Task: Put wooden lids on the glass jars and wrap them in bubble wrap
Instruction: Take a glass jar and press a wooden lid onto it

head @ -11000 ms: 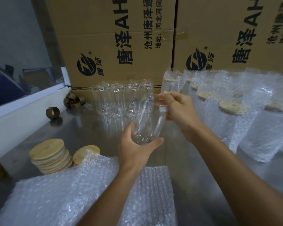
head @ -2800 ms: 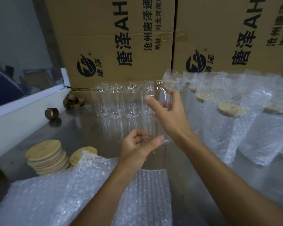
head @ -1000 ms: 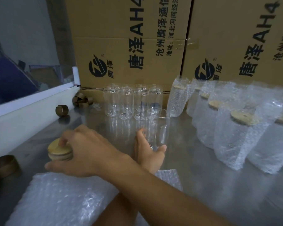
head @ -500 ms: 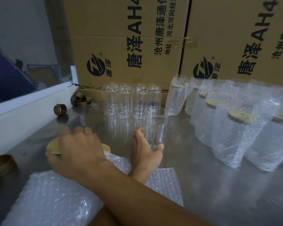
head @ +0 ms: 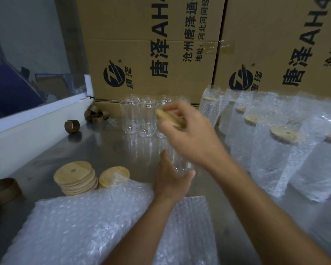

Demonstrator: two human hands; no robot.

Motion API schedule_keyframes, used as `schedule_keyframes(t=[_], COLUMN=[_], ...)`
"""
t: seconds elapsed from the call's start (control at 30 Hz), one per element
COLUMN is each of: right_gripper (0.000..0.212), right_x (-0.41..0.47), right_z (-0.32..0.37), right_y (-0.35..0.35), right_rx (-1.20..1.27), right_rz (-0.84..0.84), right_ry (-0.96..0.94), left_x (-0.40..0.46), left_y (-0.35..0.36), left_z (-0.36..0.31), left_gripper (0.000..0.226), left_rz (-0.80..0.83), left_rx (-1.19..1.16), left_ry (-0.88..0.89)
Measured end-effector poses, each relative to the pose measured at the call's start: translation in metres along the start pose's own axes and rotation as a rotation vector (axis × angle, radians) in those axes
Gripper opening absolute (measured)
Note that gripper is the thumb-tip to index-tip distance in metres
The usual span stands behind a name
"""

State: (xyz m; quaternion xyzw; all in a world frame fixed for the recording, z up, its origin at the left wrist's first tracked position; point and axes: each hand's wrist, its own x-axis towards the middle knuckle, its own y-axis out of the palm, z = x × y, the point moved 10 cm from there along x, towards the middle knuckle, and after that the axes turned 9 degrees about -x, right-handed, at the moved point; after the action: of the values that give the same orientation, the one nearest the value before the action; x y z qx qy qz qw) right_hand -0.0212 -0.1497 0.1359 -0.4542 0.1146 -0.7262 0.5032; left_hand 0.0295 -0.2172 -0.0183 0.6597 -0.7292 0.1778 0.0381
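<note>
Head view: R hand [head: 191, 138] is raised over the open glass jar [head: 180, 161], fingers curled & pinching a wooden lid [head: 168, 117], lid tilted, blurred, not on the jar. L hand [head: 172, 180] grips the jar's lower part from the near side, thumb on its right; jar stands upright on the metal table [head: 107, 148]. Behind it, a row of bare glass jars [head: 139, 119] vs. the cardboard boxes [head: 153, 54]. Stack of wooden lids [head: 75, 176] sits near-left w/ one more lid [head: 113, 175] just beside it, partly under the edge of the bubble wrap pile [head: 80, 226]. Wrapped, lidded jars [head: 279, 150] stand in rows on the right. Brown tape cores [head: 72, 126] lie along the left wall.
</note>
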Motion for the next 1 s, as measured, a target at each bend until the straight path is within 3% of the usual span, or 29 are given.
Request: schedule_keyframes(t=[0.1, 0.3, 0.53, 1.0], right_gripper=[0.036, 0.043, 0.052, 0.06], right_x=[0.009, 0.018, 0.017, 0.014], right_z=[-0.03, -0.075, -0.071, -0.071], right_y=[-0.031, -0.051, -0.032, -0.03], right_rx=[0.019, 0.002, -0.098, -0.125], right_rz=[-0.053, 0.01, 0.19, 0.25], right_ry=[0.073, 0.177, 0.097, 0.065], left_x=[0.001, -0.001, -0.005, -0.01], left_y=[0.0, -0.009, -0.022, -0.036], left_z=[0.011, 0.009, -0.006, -0.019], left_gripper=[0.093, 0.087, 0.088, 0.089], left_rz=[-0.012, -0.065, -0.153, -0.283], left_rx=[-0.083, -0.133, -0.097, 0.005], left_ry=[-0.065, -0.059, 0.025, 0.122])
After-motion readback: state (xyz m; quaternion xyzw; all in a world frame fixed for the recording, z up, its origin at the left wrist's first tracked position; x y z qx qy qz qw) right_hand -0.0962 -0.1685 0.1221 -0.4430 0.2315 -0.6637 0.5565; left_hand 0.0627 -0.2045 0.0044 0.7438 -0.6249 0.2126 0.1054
